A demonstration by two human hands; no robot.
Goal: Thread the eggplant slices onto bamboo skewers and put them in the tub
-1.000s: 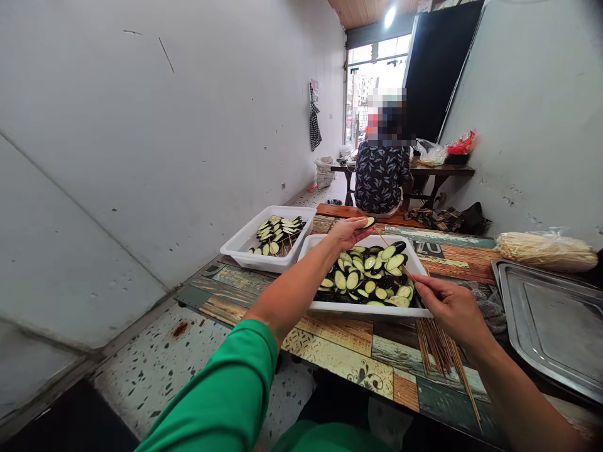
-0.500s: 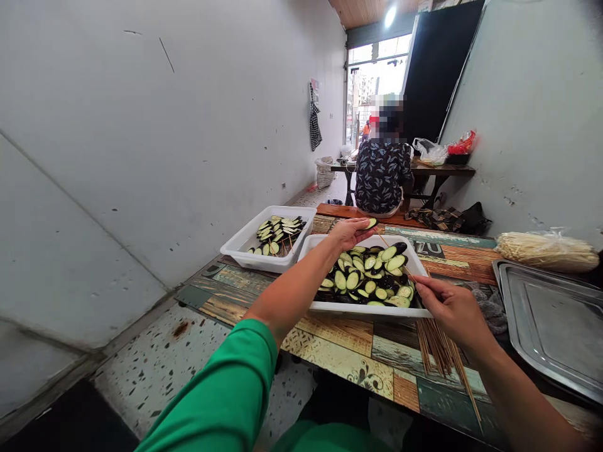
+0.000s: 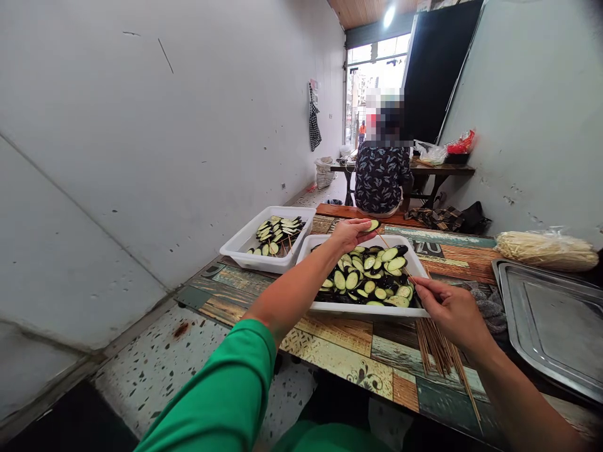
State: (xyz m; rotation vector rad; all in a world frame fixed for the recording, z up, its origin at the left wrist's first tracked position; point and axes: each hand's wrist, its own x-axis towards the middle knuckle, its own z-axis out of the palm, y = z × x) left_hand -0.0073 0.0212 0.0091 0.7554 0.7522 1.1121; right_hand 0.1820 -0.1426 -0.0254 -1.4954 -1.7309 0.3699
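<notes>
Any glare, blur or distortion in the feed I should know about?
Head view: the doorway is washed out, the ceiling light glares, and the top metal tray shows a dull sheen; head view again: the left hand and right hand look fairly sharp, while pixelation masks the seated person's head.

1. Left sleeve: bright green, plain fabric, lightly creased; ends near the elbow in a neat banded hem.
2. Shirt: matching green, rounded front portion visible at the bottom edge.
3. Left forearm: bare, tapering towards the wrist.
4. Left hand: bare.
5. Right forearm: bare, cut off by the picture's edge.
6. Right hand: bare.
</notes>
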